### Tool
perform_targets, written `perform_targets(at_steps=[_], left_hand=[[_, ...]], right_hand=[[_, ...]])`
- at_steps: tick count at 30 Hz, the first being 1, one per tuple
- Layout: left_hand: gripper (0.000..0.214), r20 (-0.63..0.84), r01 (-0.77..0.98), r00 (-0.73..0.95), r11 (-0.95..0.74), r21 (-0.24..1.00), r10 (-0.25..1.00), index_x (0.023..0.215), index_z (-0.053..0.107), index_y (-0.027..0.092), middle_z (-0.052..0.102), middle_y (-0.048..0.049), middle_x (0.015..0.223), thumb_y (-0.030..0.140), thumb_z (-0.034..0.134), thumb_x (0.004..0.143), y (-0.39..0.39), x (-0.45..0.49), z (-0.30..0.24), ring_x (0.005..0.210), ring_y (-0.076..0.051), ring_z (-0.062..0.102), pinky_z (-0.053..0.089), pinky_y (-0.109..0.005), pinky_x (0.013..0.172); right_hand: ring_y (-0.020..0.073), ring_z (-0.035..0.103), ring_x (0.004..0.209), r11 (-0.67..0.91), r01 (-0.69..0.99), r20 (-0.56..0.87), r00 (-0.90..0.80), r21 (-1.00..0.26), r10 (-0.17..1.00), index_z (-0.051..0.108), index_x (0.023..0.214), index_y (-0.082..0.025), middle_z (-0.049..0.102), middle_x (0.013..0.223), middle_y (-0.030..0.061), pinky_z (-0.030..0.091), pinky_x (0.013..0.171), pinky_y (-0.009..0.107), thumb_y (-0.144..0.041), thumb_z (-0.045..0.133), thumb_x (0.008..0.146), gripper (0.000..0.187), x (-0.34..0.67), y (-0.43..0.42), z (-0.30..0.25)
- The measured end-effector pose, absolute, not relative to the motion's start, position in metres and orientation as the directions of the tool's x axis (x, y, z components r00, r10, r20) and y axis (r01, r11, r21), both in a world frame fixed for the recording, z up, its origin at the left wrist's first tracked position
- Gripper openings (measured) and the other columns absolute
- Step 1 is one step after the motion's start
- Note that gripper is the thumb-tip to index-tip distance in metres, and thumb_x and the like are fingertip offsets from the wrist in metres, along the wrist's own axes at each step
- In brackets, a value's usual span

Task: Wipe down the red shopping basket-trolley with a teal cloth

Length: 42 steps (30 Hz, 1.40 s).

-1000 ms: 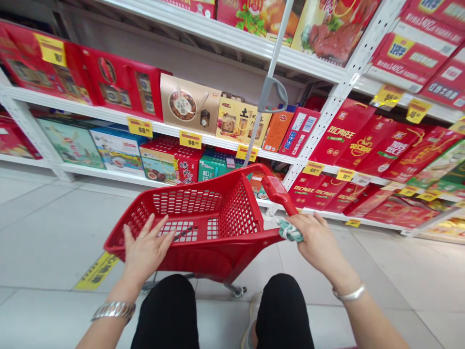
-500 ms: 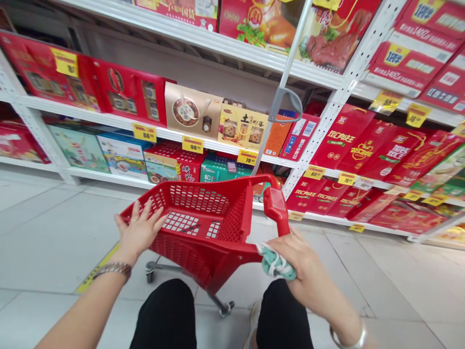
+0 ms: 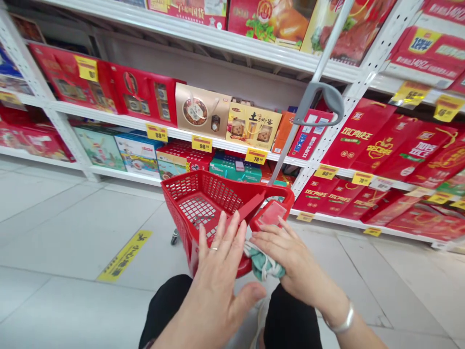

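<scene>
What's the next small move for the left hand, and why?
Probably lower the left hand onto the red wheeled basket's rim to steady it: that hand is open and seems raised off it, while the right hand presses a teal cloth beside the red handle.

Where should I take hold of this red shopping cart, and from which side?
Take the thick red handle at the near rim, coming from above on the person's side. It looks like a solid bar, angled up towards the right hand. The mesh basket wall looks thinner, so probably a weaker hold.
</scene>
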<state>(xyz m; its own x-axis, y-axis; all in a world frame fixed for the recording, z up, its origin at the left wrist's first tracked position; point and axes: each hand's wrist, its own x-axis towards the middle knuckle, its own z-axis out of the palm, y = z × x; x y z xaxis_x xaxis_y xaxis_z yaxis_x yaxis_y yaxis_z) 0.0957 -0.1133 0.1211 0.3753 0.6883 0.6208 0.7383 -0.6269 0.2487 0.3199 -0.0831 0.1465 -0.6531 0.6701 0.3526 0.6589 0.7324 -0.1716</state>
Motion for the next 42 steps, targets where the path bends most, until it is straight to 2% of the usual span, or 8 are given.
perform_targets(at_steps=[3,9,13,22,27,34,38,42], left_hand=[[0.084,0.639,0.789,0.343,-0.580,0.201,0.688,0.160,0.020,0.013,0.041,-0.0224,0.158,0.063,0.040,0.096,-0.103,0.105,0.108,0.151,-0.037,0.030,0.017,-0.069,0.121],[0.053,0.668,0.827,0.278,-0.526,0.200,0.691,0.140,0.056,0.014,0.066,-0.0203,0.135,0.045,0.048,0.098,-0.065,0.111,0.089,0.138,-0.037,0.051,0.015,-0.072,0.121],[0.044,0.715,0.829,0.254,-0.527,0.186,0.652,0.136,0.060,0.016,0.067,-0.0193,0.133,0.038,0.047,0.099,-0.054,0.101,0.087,0.138,-0.035,0.052,0.011,-0.074,0.120],[0.033,0.722,0.804,0.322,-0.580,0.132,0.612,0.120,0.069,0.021,0.068,-0.0123,0.135,0.029,0.044,0.099,-0.060,0.048,0.084,0.142,-0.029,0.048,0.020,-0.066,0.122],[0.036,0.718,0.799,0.317,-0.583,0.149,0.619,0.125,0.068,0.026,0.071,-0.0082,0.131,0.029,0.046,0.098,-0.066,0.014,0.081,0.140,-0.027,0.050,0.024,-0.061,0.123],[0.037,0.750,0.790,0.268,-0.583,0.188,0.604,0.116,0.073,0.029,0.075,-0.0039,0.124,0.026,0.041,0.098,-0.070,-0.013,0.080,0.138,-0.025,0.052,0.023,-0.061,0.124],[0.034,0.766,0.793,0.265,-0.584,0.172,0.585,0.112,0.073,0.027,0.075,-0.0038,0.124,0.023,0.043,0.097,-0.072,-0.014,0.086,0.138,-0.024,0.053,0.023,-0.059,0.125],[0.034,0.763,0.796,0.298,-0.591,0.134,0.574,0.113,0.074,0.027,0.073,-0.0036,0.127,0.022,0.044,0.097,-0.075,-0.012,0.088,0.141,-0.024,0.049,0.024,-0.057,0.125]], right_hand=[[0.0212,0.047,0.140,0.718,0.683,0.415,-0.618,-0.137,0.668,0.058,0.140,-0.025,0.065,0.138,0.0071,0.019,0.123,0.058,0.006,0.042,0.065,0.083,0.330,-0.063,0.137],[0.0230,0.054,0.134,0.620,0.774,0.508,-0.486,-0.129,0.711,0.058,0.141,-0.025,0.065,0.139,0.0081,0.029,0.119,0.059,0.005,0.041,0.068,0.080,0.345,-0.034,0.121],[0.0238,0.056,0.130,0.644,0.754,0.577,-0.472,-0.127,0.667,0.056,0.142,-0.023,0.065,0.138,0.0089,0.030,0.119,0.059,0.006,0.043,0.068,0.081,0.324,-0.038,0.120],[0.0218,0.045,0.141,0.777,0.622,0.427,-0.678,-0.100,0.598,0.050,0.148,-0.023,0.057,0.148,0.0079,0.019,0.125,0.056,0.004,0.047,0.066,0.086,0.277,-0.046,0.130],[0.0217,0.050,0.139,0.694,0.712,0.503,-0.562,-0.110,0.656,0.048,0.150,-0.025,0.059,0.146,0.0091,0.024,0.122,0.059,0.004,0.044,0.064,0.091,0.320,-0.020,0.116],[0.0247,0.056,0.134,0.549,0.819,0.532,-0.393,-0.168,0.750,0.062,0.136,-0.023,0.066,0.137,0.0106,0.032,0.116,0.063,0.004,0.043,0.068,0.076,0.367,0.016,0.111],[0.0215,0.060,0.128,0.705,0.682,0.541,-0.526,-0.194,0.657,0.060,0.135,-0.021,0.067,0.135,0.0096,0.028,0.120,0.058,0.004,0.044,0.068,0.074,0.319,-0.009,0.138],[0.0194,0.051,0.137,0.854,0.485,0.406,-0.754,-0.187,0.517,0.052,0.144,-0.022,0.059,0.146,0.0084,0.019,0.125,0.050,0.000,0.049,0.074,0.073,0.251,-0.048,0.154]])
